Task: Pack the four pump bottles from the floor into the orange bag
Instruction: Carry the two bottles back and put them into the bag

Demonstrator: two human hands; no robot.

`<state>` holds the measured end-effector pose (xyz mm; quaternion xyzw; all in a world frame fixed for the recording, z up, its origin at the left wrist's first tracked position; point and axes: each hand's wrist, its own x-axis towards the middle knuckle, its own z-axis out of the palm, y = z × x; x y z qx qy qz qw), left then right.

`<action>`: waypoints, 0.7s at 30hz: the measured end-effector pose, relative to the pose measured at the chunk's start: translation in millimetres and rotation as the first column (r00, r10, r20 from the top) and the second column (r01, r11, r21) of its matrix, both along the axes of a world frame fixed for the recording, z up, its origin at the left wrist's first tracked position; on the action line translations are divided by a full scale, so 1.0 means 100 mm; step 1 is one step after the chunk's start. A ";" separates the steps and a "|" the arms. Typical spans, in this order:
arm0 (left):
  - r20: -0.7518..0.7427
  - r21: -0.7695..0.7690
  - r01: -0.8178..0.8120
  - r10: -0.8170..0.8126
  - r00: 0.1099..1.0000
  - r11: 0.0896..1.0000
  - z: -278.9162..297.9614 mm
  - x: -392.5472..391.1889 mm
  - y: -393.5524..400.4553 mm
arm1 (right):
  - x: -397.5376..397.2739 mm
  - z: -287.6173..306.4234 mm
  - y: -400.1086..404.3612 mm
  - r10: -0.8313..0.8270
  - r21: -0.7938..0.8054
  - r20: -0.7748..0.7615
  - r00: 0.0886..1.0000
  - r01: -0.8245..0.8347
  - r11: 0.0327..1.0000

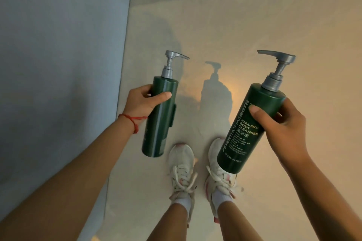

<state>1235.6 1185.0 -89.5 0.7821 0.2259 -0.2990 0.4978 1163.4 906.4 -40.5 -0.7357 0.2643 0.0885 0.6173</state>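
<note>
We stand on a pale floor (254, 25) with a blue-grey panel (58, 64) along our left; no orange bag shows in view, nor the other two bottles; our white sneakers (183, 172) point forward below the bottles. We carry one per hand, probably to halve the trips: the right bottle (248, 129), label facing us, is clasped near its shoulder by our right hand (282, 125), fingers wrapped round it, thumb pressed on the label; the left bottle (159, 119) sits in our left hand (143, 101), fingers curled behind, thumb across the front; both pumps (278, 58) stay upright, likely against leaks.
</note>
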 end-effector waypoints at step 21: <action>0.230 -0.342 0.028 0.055 0.972 0.939 4.57 0.46 -0.86 | 0.29 4.14 -0.15 -0.227 0.129 0.098 0.969 0.214 0.968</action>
